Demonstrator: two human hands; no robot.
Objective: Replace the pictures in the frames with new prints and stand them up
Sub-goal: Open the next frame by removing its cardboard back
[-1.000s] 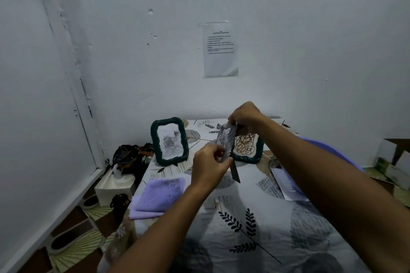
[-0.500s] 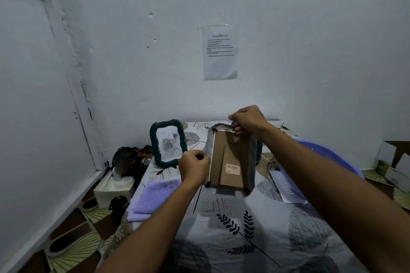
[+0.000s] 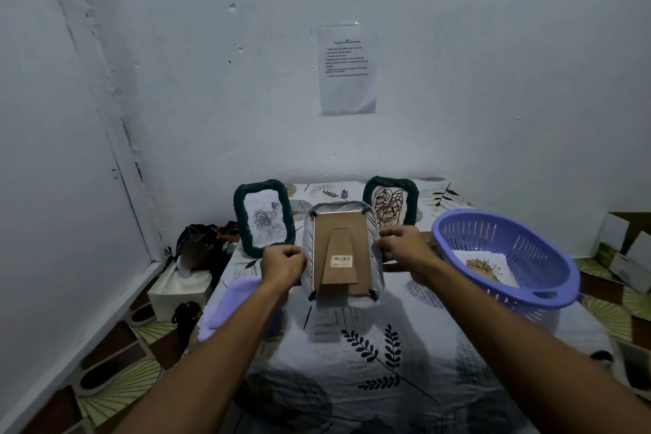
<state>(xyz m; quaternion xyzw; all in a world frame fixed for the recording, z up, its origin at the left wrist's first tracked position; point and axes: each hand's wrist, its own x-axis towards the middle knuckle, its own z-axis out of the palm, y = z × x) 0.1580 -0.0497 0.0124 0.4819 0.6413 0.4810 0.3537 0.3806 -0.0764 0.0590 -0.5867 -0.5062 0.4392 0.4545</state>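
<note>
- My surface [image 3: 352, 363] wears a leaf-print cloth.
- A folded lilac cloth [image 3: 229, 306] lies at its left edge.
- A tissue box [image 3: 176, 289] sits on the floor left of it.
- A printed sheet [image 3: 347, 70] hangs on the wall above it.

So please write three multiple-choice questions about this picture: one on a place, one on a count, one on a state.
1. Where does the loose print lie?
A. in the purple basket
B. on the tissue box
C. under the cloth

2. How many dark green frames stand by the wall?
A. one
B. two
C. four

3. Which side of the held white frame faces the camera?
A. the glass front
B. the cardboard back
C. only the thin edge

Answers: 1 A, the print shows through the basket's open top. 2 B, the rose frame and the scribble frame. 3 B, the left hand and right hand grip its sides, and its brown stand shows.
</note>
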